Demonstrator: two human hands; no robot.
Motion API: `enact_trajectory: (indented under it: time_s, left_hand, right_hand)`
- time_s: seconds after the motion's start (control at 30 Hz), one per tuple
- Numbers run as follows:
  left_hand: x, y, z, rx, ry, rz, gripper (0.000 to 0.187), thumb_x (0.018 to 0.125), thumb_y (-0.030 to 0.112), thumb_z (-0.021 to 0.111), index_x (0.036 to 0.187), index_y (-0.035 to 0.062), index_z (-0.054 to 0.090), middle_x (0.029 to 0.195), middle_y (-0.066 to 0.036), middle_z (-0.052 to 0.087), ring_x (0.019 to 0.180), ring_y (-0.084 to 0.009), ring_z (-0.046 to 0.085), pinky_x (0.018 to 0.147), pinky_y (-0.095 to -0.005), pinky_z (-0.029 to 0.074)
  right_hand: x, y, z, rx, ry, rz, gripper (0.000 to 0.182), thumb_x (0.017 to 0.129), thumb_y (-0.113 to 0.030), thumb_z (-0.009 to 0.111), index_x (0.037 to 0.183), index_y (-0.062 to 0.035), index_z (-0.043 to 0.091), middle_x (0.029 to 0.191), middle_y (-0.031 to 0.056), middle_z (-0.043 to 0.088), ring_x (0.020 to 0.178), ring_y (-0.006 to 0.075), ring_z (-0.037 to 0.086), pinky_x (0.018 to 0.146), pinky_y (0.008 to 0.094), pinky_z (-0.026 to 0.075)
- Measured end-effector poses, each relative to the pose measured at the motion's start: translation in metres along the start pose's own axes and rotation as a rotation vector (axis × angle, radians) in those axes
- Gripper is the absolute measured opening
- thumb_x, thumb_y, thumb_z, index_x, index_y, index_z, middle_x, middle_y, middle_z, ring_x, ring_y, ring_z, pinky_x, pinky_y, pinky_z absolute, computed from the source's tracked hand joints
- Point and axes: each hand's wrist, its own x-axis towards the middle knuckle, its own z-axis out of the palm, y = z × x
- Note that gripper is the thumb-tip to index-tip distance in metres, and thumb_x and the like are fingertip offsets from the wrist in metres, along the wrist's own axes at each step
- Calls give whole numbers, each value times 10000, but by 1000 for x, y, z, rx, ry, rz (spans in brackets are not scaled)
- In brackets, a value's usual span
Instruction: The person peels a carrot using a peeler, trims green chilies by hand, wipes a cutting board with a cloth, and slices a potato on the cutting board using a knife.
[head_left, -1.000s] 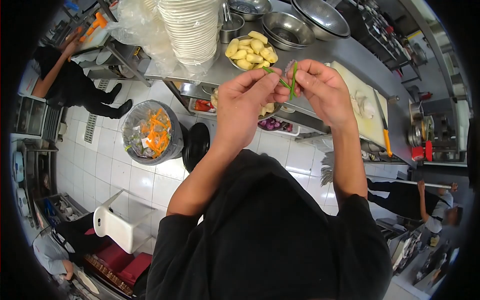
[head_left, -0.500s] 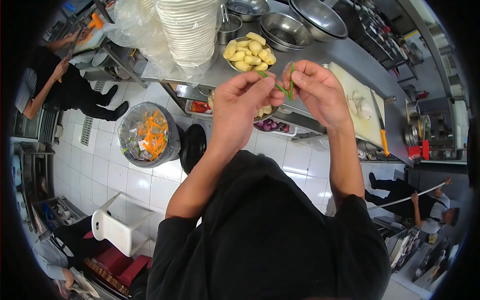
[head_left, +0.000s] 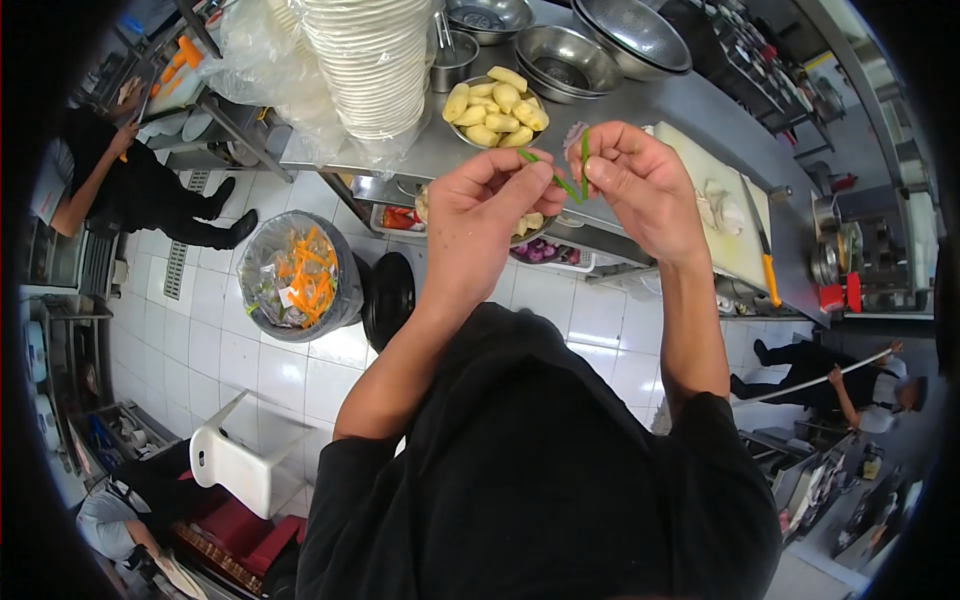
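My left hand (head_left: pixel 490 205) pinches a slim green bean (head_left: pixel 566 187) between thumb and fingertips. A second slim green bean piece (head_left: pixel 585 150) stands nearly upright in the closed thumb and fingers of my right hand (head_left: pixel 640 190). The lower ends of both pieces come close together between my hands. Just beyond them, a metal bowl (head_left: pixel 484 142) of peeled yellow potatoes (head_left: pixel 500 105) sits on the steel counter (head_left: pixel 630 105). Behind my left fingers, a bowl with pale pieces (head_left: pixel 528 228) is partly hidden.
To the right lies a white cutting board (head_left: pixel 735 255) with a yellow-handled knife (head_left: pixel 768 270). A stack of white containers (head_left: pixel 370 70) and metal bowls (head_left: pixel 570 60) stand behind. On the floor at left is a lined bin (head_left: pixel 350 290) holding orange peels. Other people work at the sides.
Both hands stay nearly in place, each with its green piece, the right one turned slightly. The person at the right has shifted with the pole.
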Motion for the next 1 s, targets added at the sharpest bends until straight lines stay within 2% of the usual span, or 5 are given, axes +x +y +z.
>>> enact_trajectory:
  time_s: [0.2,0.4,0.5,0.6,1.0]
  left_hand:
    - [-3,5,5,118,11,37,159,920,41,599,1037,-55,647,912,-105,687,806,-151,668,757,-282,555]
    - [-6,5,11,132,31,126,132,894,20,637,1006,-38,675,823,-38,668,731,-63,613,665,-199,505]
    - [-9,5,7,231,-1,120,171,910,25,626,1064,-47,649,936,-99,690,834,-136,665,772,-272,554]
    - [-9,-1,8,181,37,175,140,877,1,653,1009,-31,686,887,-18,644,736,-43,585,640,-188,462]
    - [-10,-8,3,297,59,326,130,851,5,684,975,-28,697,933,-61,661,757,-67,596,639,-202,471]
  right_hand:
    - [-4,2,2,-166,87,-36,118,874,-29,588,984,12,596,881,7,603,767,68,523,693,238,432]
    - [-5,5,12,-613,138,-217,80,813,17,592,885,-16,600,775,12,568,727,99,520,676,254,426]
    - [-5,6,21,-554,176,-262,76,784,28,602,845,-15,590,759,33,562,713,124,515,671,263,423]
    - [-5,7,21,-614,170,-318,83,781,31,608,852,-9,591,762,34,562,716,129,512,676,263,425]
    - [-6,17,21,-599,182,-296,118,774,30,653,882,0,616,787,37,599,710,122,531,681,259,442]
